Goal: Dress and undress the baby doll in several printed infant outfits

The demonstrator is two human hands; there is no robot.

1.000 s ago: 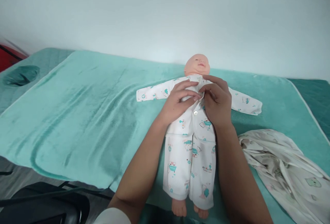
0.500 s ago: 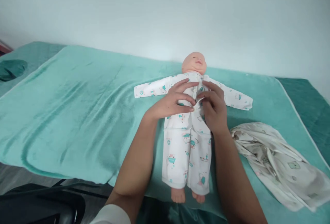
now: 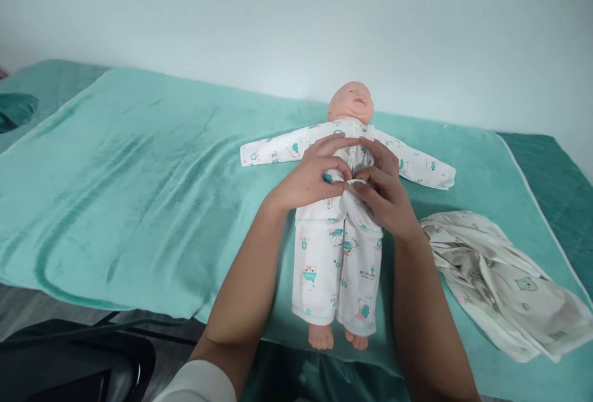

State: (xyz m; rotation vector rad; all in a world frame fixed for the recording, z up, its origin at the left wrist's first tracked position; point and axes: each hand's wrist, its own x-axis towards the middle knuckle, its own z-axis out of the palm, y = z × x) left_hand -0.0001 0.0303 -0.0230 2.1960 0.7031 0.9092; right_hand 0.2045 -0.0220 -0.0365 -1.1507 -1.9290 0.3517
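Note:
A baby doll (image 3: 351, 102) lies on its back, head toward the wall and bare feet toward me. It wears a white printed shirt (image 3: 273, 147) with a buttoned front and matching printed pants (image 3: 317, 266). Over the doll's belly, my left hand (image 3: 315, 173) pinches one edge of the shirt front between thumb and index finger. Opposite it, my right hand (image 3: 382, 186) is closed on the other edge of the front, its fingertips meeting those of my left. The button between the fingertips is mostly hidden.
A crumpled white printed cloth (image 3: 504, 284) lies to the right of the doll. A green plush blanket (image 3: 139, 192) covers the surface, which meets a pale wall (image 3: 296, 25). A black chair (image 3: 74, 359) stands at the lower left.
My right thumb and fingers have closed in on the shirt's edge, and both hands' fingertips have come together. The whole view has shifted slightly.

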